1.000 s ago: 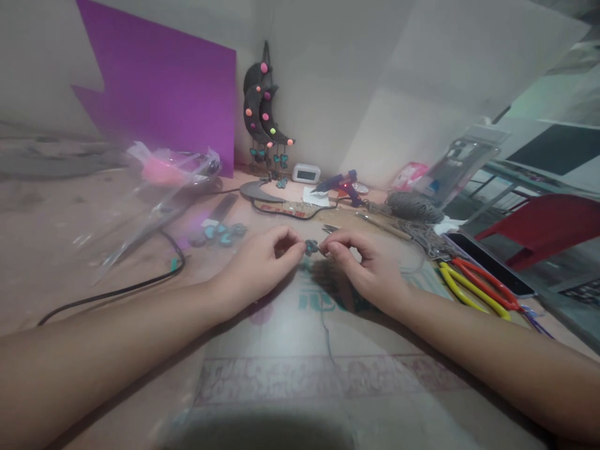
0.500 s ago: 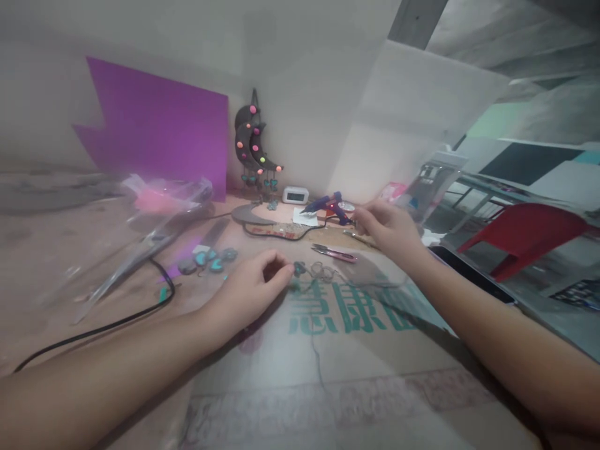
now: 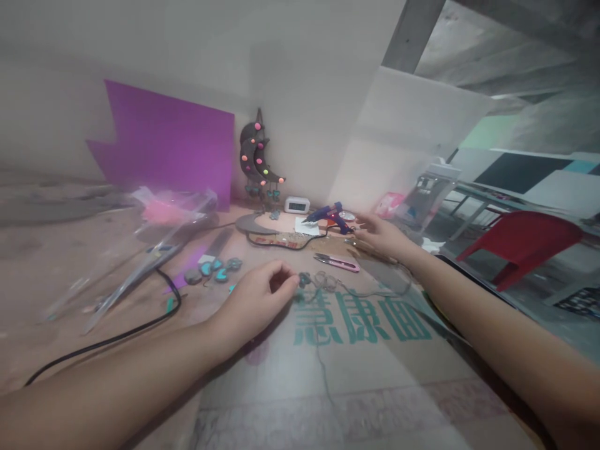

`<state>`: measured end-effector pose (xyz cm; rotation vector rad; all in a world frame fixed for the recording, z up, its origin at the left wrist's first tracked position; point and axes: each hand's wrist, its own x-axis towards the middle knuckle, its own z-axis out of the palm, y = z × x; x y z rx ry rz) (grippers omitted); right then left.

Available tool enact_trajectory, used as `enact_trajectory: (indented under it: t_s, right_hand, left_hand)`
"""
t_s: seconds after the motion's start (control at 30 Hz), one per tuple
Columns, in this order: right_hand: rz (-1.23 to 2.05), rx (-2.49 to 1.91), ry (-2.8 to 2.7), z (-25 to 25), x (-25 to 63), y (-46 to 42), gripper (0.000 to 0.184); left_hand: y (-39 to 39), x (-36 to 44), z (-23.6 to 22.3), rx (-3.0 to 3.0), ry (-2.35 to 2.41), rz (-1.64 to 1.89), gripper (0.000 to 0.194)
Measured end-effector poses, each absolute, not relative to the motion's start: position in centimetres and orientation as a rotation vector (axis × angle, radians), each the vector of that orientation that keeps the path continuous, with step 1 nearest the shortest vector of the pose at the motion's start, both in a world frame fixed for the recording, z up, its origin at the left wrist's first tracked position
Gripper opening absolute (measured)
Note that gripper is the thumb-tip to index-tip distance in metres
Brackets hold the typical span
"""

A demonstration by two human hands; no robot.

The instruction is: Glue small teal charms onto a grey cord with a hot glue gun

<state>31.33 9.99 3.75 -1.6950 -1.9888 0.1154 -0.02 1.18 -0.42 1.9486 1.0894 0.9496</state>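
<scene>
My left hand (image 3: 257, 300) rests on the table with thumb and forefinger pinched at the edge of a small dark flower-shaped piece (image 3: 304, 279). Loops of thin grey cord (image 3: 327, 281) lie beside that piece, and a strand trails toward me. Farther back, my right hand (image 3: 382, 237) reaches over the table with its fingers apart, just right of a blue glue gun (image 3: 330, 214) whose small red light is on. Whether a fingertip touches the gun's handle I cannot tell. Pink-handled thread snips (image 3: 337, 262) lie between the two hands.
Small grey and turquoise pieces (image 3: 218, 270) lie left of my left hand. A black cable (image 3: 117, 332) crosses the left side near a clear plastic bag (image 3: 164, 215). Against the wall stand a moon-shaped ornament (image 3: 255, 156), a purple board (image 3: 173, 144) and a small clock (image 3: 297, 205).
My right hand's fingers have spread from a closed pinch, and the hand has lowered slightly near the glue gun. The left hand keeps its pinch. The whole view has shifted a little.
</scene>
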Motion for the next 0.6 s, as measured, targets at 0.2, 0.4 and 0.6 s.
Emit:
enact_trajectory:
  t_s: [0.2,0.4,0.6]
  right_hand:
    - [0.109,-1.829,-2.006,4.0,29.9,14.6,0.043]
    - [0.090,-2.012,-1.953,2.9,28.0,17.8,0.038]
    - [0.074,-1.985,-1.863,2.7,27.0,17.9,0.035]
  left_hand:
    - [1.3,0.1,-0.4,1.959,1.117,0.935,0.020]
    - [1.3,0.1,-0.4,1.904,1.120,0.918,0.019]
    - [1.3,0.1,-0.4,1.892,1.133,0.890,0.019]
